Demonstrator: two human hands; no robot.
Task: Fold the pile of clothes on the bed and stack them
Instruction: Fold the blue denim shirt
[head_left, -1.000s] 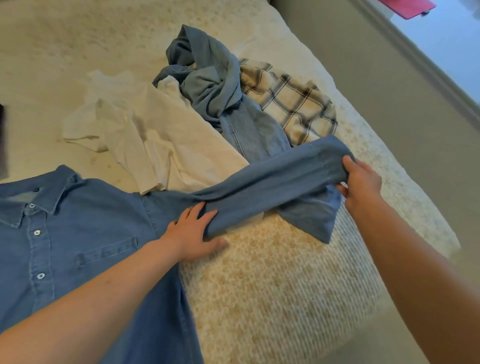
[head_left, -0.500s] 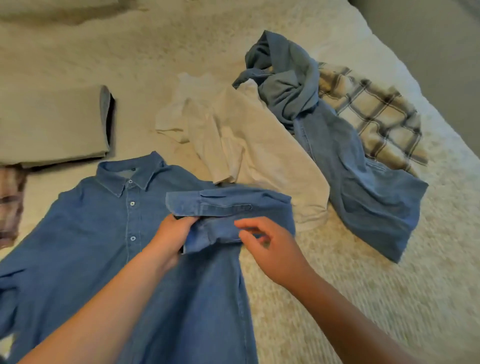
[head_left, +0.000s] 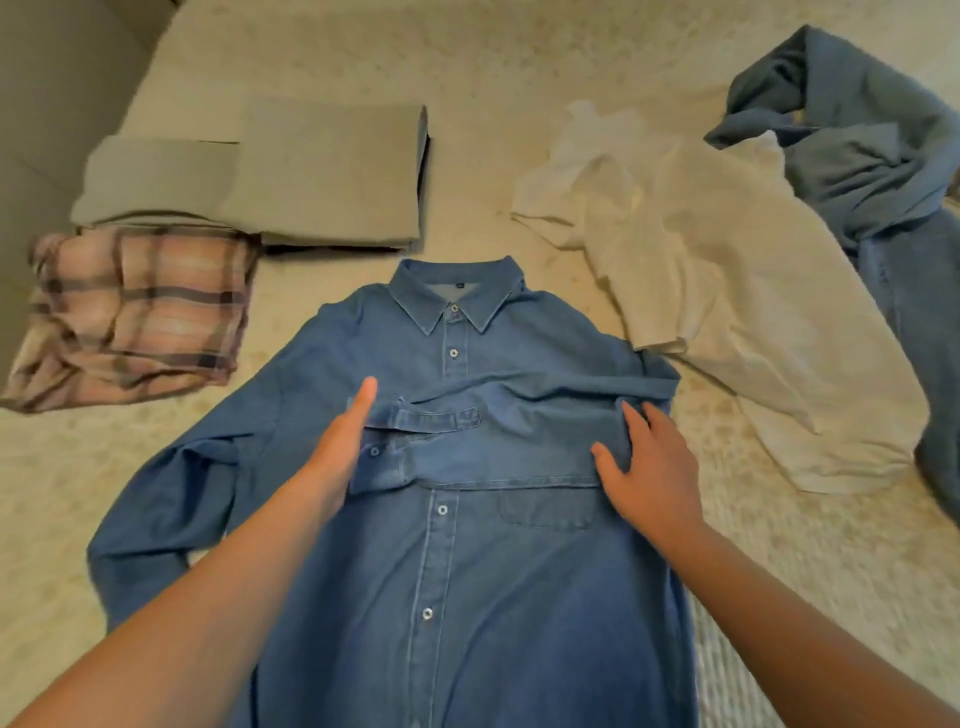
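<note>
Two hands on the shirt (head_left: 467, 597), lying buttoned-up on the bed (head_left: 571, 62). Left hand (head_left: 340, 457) has straight fingers together at the cuff; right hand (head_left: 649, 467) is spread flat, pressing the sleeve (head_left: 498, 441) across the chest. Smooth outward before folding the other sleeve. Half a second ago, both hands were pinching it. Beyond: folded stack (head_left: 332, 171), unfolded pile (head_left: 727, 291).

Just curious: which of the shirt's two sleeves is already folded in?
The blue denim shirt's right-side sleeve, lying across its chest; the other sleeve lies spread out.

cream textured bedspread (head_left: 519, 52), soft even light
</note>
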